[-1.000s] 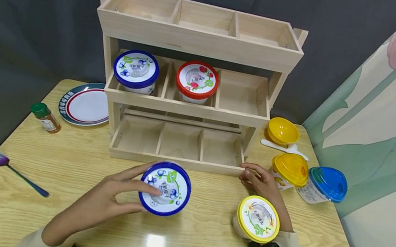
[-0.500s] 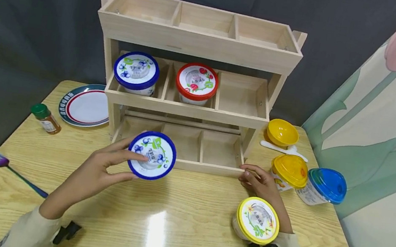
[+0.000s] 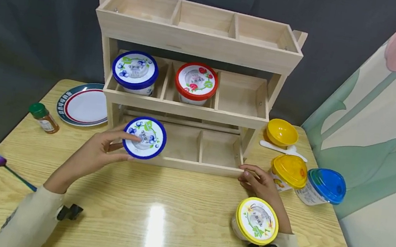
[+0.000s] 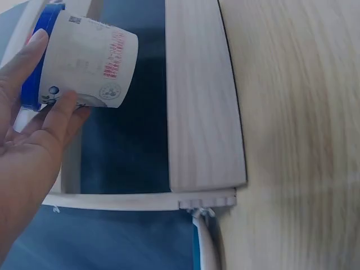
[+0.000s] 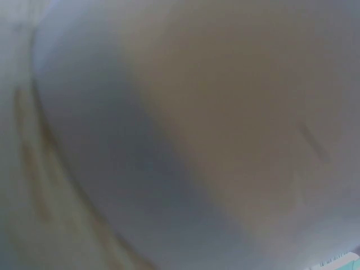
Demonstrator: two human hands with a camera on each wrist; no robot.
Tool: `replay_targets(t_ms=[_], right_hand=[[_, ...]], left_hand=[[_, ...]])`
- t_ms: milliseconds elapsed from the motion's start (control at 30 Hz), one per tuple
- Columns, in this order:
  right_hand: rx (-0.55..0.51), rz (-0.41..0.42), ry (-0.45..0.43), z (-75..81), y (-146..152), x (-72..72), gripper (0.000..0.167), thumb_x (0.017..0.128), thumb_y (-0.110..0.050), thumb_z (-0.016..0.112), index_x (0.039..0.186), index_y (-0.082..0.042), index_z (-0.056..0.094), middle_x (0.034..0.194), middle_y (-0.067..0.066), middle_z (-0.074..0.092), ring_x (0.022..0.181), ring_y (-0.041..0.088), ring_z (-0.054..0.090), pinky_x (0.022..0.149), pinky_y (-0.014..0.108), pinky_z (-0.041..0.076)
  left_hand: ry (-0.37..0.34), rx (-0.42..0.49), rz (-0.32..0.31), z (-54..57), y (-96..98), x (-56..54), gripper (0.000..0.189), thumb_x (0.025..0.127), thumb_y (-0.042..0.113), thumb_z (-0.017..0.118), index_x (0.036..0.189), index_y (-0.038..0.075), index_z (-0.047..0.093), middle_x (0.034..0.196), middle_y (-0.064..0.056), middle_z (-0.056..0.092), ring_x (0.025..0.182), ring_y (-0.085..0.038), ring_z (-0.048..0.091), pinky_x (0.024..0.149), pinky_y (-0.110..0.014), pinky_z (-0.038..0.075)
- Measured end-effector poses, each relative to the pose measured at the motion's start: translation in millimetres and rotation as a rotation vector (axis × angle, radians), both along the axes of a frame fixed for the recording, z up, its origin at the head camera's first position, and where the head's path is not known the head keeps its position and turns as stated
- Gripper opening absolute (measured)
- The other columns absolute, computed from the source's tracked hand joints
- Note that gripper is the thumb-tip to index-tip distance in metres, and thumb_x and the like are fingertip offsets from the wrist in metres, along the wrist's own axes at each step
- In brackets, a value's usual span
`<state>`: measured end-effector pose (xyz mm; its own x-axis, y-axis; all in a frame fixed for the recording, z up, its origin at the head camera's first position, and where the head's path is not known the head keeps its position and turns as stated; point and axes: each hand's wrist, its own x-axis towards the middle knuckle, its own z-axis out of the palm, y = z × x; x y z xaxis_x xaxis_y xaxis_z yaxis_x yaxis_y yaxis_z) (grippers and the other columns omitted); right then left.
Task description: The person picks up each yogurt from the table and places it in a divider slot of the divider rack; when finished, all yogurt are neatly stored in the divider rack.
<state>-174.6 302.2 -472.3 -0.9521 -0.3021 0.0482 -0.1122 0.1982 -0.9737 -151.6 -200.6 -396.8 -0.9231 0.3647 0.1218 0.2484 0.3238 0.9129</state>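
In the head view my left hand (image 3: 95,154) grips a blue-lidded paper tub (image 3: 144,137) with blueberries on its lid. The tub is in front of the bottom tier's left compartment, which it mostly covers. The left wrist view shows thumb and fingers around the tub (image 4: 90,63) near its lid, its base over the wooden rack's front board (image 4: 205,107). My right hand (image 3: 260,184) touches the right front corner of the wooden rack (image 3: 191,165) with relaxed fingers. A yellow-lidded tub (image 3: 256,221) stands beside that forearm. A blurred pale surface fills the right wrist view.
The middle tier bears another blue-lidded tub (image 3: 135,70) and a red-lidded tub (image 3: 196,82). Right of the rack are a yellow bowl (image 3: 282,132), a white spoon (image 3: 275,147) and orange-lidded and blue-lidded cups (image 3: 327,185). Leftward lie a plate (image 3: 87,106), spice jar (image 3: 44,117) and fork (image 3: 8,168).
My left hand has carried the blue-lidded tub from over the table leftward and away from me, to the bottom tier's left compartment. The right hand stays at the rack's corner.
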Motion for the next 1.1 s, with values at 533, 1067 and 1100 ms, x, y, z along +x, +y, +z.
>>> replay_targets(t_ms=[533, 1067, 1100], right_hand=[[-0.018, 0.000, -0.008, 0.3, 0.5, -0.3, 0.036, 0.116, -0.009, 0.052, 0.140, 0.016, 0.057, 0.112, 0.005, 0.073, 0.103, 0.011, 0.072, 0.092, 0.027, 0.061], [0.009, -0.012, 0.001, 0.5, -0.6, 1.2, 0.036, 0.116, -0.010, 0.052, 0.141, 0.016, 0.058, 0.112, 0.011, 0.073, 0.102, 0.011, 0.072, 0.091, 0.026, 0.061], [0.009, -0.014, -0.002, 0.7, -0.7, 1.5, 0.036, 0.116, -0.010, 0.052, 0.141, 0.015, 0.058, 0.112, 0.011, 0.073, 0.103, 0.011, 0.072, 0.091, 0.026, 0.061]], left_hand=[[-0.016, 0.073, 0.111, -19.2, -11.5, -19.8, 0.044, 0.101, 0.003, 0.077, 0.143, -0.003, 0.065, 0.165, -0.025, 0.044, 0.149, -0.044, 0.044, 0.105, -0.016, 0.048], [-0.028, -0.006, 0.154, -30.1, -5.7, -22.5, 0.044, 0.103, 0.007, 0.076, 0.144, -0.001, 0.064, 0.150, -0.022, 0.058, 0.140, -0.034, 0.050, 0.119, -0.053, 0.043], [-0.034, -0.007, 0.154, -30.3, -5.6, -22.4, 0.044, 0.103, 0.007, 0.076, 0.144, -0.001, 0.064, 0.151, -0.023, 0.057, 0.141, -0.036, 0.050, 0.118, -0.056, 0.043]])
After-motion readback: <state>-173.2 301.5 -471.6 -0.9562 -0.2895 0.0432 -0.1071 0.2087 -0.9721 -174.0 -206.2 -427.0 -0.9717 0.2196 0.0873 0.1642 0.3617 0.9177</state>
